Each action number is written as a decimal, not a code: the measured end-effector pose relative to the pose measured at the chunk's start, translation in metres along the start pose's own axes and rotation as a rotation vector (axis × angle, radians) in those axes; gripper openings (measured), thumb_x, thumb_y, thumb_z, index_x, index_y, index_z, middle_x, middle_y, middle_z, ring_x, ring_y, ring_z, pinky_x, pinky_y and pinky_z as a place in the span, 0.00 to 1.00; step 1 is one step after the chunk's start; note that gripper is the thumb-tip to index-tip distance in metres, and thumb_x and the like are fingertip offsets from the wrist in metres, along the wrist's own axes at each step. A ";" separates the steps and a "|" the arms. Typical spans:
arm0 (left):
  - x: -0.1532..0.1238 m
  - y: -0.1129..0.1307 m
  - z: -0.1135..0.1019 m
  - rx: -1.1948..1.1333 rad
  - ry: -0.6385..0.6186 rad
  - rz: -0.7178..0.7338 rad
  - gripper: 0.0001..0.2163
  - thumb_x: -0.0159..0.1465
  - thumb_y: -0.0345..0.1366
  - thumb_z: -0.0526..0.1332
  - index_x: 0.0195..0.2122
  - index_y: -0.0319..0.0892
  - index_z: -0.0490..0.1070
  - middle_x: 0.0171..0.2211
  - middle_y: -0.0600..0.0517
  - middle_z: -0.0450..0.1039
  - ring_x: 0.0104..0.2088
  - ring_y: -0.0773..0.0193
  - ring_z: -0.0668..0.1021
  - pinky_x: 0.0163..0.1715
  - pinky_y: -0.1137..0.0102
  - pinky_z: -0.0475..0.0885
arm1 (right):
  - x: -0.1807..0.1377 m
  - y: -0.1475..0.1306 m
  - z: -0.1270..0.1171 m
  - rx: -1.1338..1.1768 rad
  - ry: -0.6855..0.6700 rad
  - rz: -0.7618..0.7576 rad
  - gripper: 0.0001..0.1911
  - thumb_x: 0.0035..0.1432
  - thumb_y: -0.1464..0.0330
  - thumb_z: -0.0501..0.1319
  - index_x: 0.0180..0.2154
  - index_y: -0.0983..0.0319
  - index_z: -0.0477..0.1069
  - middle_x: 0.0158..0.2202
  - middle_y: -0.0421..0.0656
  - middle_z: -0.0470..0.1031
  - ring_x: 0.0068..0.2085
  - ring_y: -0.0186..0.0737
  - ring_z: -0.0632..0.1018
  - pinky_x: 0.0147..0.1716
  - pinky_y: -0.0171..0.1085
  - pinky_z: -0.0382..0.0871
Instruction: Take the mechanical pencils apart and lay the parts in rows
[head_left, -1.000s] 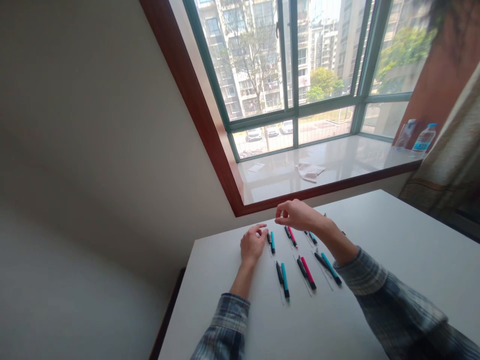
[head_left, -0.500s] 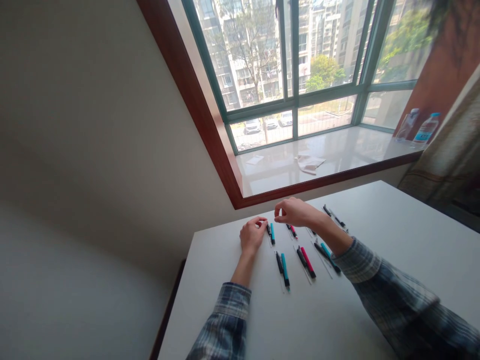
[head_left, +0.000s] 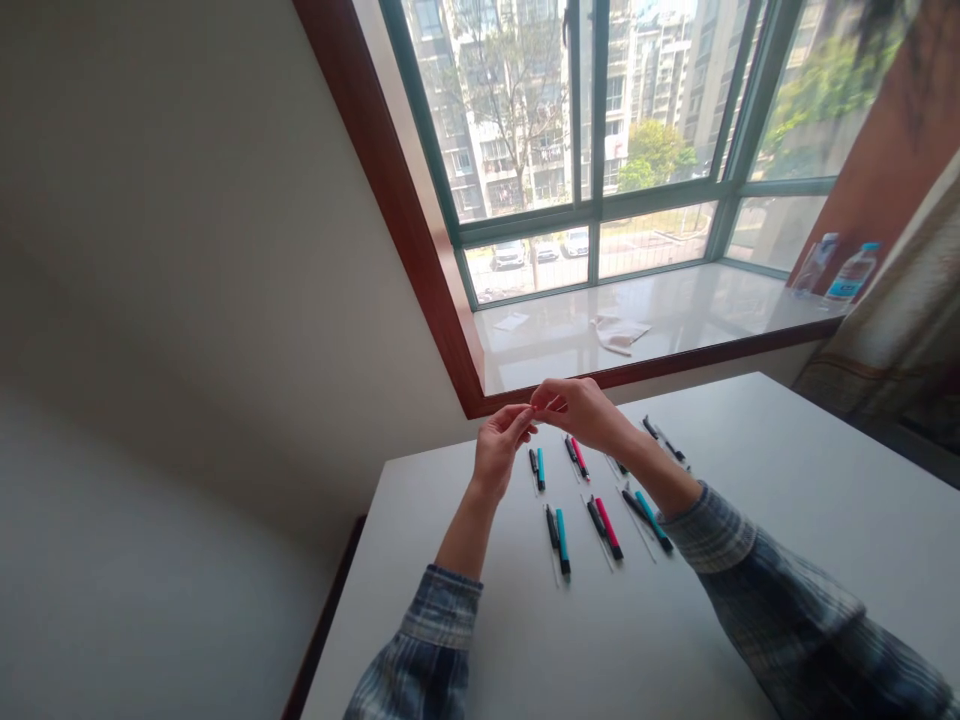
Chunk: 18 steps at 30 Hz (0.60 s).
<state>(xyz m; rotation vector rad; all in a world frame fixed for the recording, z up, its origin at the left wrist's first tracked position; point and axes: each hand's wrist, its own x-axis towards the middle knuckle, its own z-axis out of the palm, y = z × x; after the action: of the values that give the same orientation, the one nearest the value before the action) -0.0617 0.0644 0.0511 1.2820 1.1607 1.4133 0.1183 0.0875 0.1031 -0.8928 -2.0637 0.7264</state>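
My left hand (head_left: pixel 496 452) is raised over the table's far edge, its thumb and fingers pinched. Against its fingertips, the fingers of my right hand (head_left: pixel 589 415) are closed in a pinch too. Whatever sits between them is too small to make out. Below the hands lie pen parts in groups: a short teal barrel (head_left: pixel 540 468) beside a black piece, and a pink-red barrel (head_left: pixel 580 460). Nearer are a teal-and-black barrel (head_left: pixel 563 545), a red-and-black barrel (head_left: pixel 609 530) and another teal barrel (head_left: pixel 654 522), each with black pieces and thin white refills. My right forearm partly covers one group.
The white table (head_left: pixel 465 660) ends near a window sill (head_left: pixel 547 355) holding a crumpled cloth (head_left: pixel 619 333) and a paper scrap. Clear plastic bottles (head_left: pixel 851 275) stand at the sill's right end. More black pen parts (head_left: pixel 664 440) lie right of my forearm.
My left hand has lifted off the table beside the teal pen parts. My right hand has moved left, and the fingertips of both hands now meet. The camera view has shifted slightly.
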 end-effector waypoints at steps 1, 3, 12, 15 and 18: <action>-0.001 0.003 0.003 -0.044 -0.003 -0.009 0.20 0.58 0.51 0.71 0.42 0.39 0.80 0.34 0.48 0.80 0.32 0.66 0.78 0.35 0.70 0.73 | 0.000 -0.003 -0.001 0.005 0.004 -0.003 0.06 0.65 0.64 0.67 0.40 0.60 0.80 0.36 0.43 0.84 0.36 0.39 0.84 0.37 0.36 0.77; -0.004 0.008 0.008 -0.147 -0.004 -0.039 0.18 0.57 0.48 0.73 0.41 0.39 0.80 0.35 0.48 0.80 0.34 0.66 0.79 0.38 0.70 0.74 | -0.002 -0.007 -0.004 -0.019 0.007 -0.010 0.05 0.64 0.66 0.67 0.40 0.60 0.80 0.35 0.43 0.84 0.36 0.40 0.83 0.38 0.37 0.77; -0.007 0.018 0.000 0.435 -0.075 0.140 0.23 0.63 0.47 0.69 0.58 0.45 0.76 0.48 0.44 0.80 0.41 0.55 0.82 0.43 0.62 0.77 | -0.009 -0.017 -0.045 -0.154 0.101 -0.056 0.08 0.61 0.72 0.66 0.43 0.61 0.82 0.36 0.45 0.84 0.35 0.41 0.83 0.37 0.39 0.79; -0.002 0.003 -0.021 0.911 -0.127 0.184 0.17 0.62 0.44 0.70 0.52 0.48 0.80 0.50 0.45 0.75 0.46 0.51 0.80 0.49 0.59 0.75 | -0.016 -0.025 -0.064 -0.180 0.168 -0.074 0.11 0.62 0.71 0.64 0.45 0.62 0.82 0.39 0.47 0.84 0.37 0.43 0.83 0.38 0.42 0.81; -0.001 -0.013 -0.037 1.032 -0.219 0.101 0.19 0.63 0.47 0.69 0.54 0.50 0.80 0.49 0.47 0.73 0.46 0.52 0.79 0.48 0.59 0.76 | -0.026 -0.037 -0.077 -0.165 0.197 -0.107 0.12 0.63 0.68 0.63 0.46 0.62 0.82 0.42 0.48 0.83 0.40 0.44 0.83 0.39 0.43 0.82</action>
<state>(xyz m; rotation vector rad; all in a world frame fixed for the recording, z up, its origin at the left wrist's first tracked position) -0.0983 0.0633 0.0370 2.1391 1.7631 0.6565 0.1802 0.0603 0.1620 -0.8986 -1.9978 0.3982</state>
